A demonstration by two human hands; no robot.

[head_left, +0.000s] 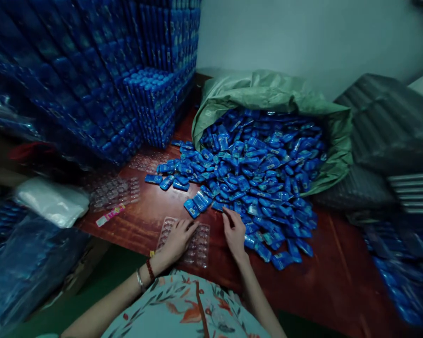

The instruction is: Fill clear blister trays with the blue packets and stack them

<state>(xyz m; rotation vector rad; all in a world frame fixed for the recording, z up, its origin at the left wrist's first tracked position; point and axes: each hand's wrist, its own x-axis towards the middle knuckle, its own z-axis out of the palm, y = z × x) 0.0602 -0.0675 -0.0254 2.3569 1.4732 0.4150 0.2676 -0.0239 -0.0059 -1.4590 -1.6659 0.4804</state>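
Observation:
A clear plastic tray with rows of round cavities point(199, 251) lies near the front edge of the red-brown table point(134, 225). Over its upper left part rests my left hand point(179, 239), fingers bent; whether anything is under them cannot be seen. My right hand point(234, 230) is right of the tray, thumb and fingers closed on the end of a small blue packet point(218, 206) at the pile's edge. Many blue packets point(246, 173) spill out toward both hands. A few packets point(193, 206) lie just beyond my left hand.
A green sack point(268, 89) holds the pile at the back. Tall stacks of filled blue trays point(155, 103) stand at left. More clear trays point(116, 190), a pink and yellow strip point(110, 215) and a plastic bag point(52, 202) lie left. Stacked grey trays point(384, 122) stand right.

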